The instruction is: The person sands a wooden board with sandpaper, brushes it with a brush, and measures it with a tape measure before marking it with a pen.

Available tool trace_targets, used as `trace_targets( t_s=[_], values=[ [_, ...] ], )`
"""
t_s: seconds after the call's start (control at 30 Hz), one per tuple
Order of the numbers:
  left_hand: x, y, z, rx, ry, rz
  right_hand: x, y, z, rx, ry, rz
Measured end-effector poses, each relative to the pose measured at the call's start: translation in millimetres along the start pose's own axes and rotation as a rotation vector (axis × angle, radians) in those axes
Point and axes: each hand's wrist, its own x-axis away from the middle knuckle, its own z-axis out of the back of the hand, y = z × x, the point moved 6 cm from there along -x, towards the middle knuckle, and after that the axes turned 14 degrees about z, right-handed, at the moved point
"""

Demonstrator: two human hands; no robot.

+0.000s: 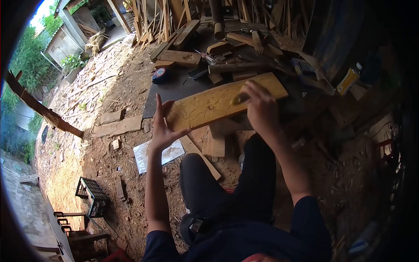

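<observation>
Okay, yellow-brown board [207,107] across a dark table [178,85]

We see the board lying at the table's near side, its length slanting up to the right, dark lines scattered over its face. We put the left hand [162,134] at the board's left end, thumb and fingers spread well apart, thumb along the near edge, one finger sticking up. We get the right hand [262,107] over the right half, fingers bent together around a small pad [238,100]; blurred, so we can't tell what it's made of. Behind the board we log a tape measure [159,75], wood offcuts [180,57] and a red-and-white tool [207,57]. On the ground, a white sheet [172,153] and, farther left, a dark crate [100,201]
</observation>
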Motion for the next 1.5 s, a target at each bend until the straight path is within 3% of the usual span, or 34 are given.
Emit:
trace_targets(
  t_s=[0.03, 0.13, 0.27, 0.4, 0.5, 0.67, 0.77, 0.9, 1.03, 1.1, 1.23, 1.33, 1.5],
  values=[
    [-1, -2, 1, 0.004, -0.012, 0.002, 11, -25, -2, -0.058, -0.039, 0.078],
    [-3, -2, 0, -0.002, -0.031, 0.017, 19, -10, 15, -0.296, -0.032, -0.008],
    [1, -5, 0, -0.045, -0.010, -0.003, 23, 75, 11, 0.018, -0.037, -0.249],
    [1, 5, 4, -0.137, -0.021, -0.027, 27, 19, -5, 0.005, -0.108, -0.021],
    [21, 69, 2, -0.649, 0.172, -0.212, 23, -26, -3, -0.086, -0.106, 0.040],
    [65, 152, -53, -0.403, -0.130, -0.465, 15, -67, -6, -0.273, -0.049, 0.041],
    [72, 153, -61, -0.416, -0.013, -0.513, 8, -71, -4, -0.386, -0.021, 0.042],
    [73, 150, -44, -0.364, 0.102, -0.472, 13, -50, 10, -0.368, -0.005, -0.035],
    [59, 123, -6, -0.233, 0.266, -0.272, 45, -11, 4, -0.230, 0.012, -0.099],
    [46, 110, 15, -0.225, 0.325, -0.128, 62, 3, -7, -0.255, 0.024, -0.015],
    [17, 82, 44, -0.266, 0.317, -0.062, 72, 3, -12, -0.252, 0.112, -0.035],
    [-4, 35, 51, 0.159, 0.159, 0.035, 70, 2, -14, -0.249, 0.157, -0.073],
    [-21, -7, 78, 0.003, 0.104, 0.305, 71, 1, -17, -0.217, 0.188, -0.089]
  ],
)
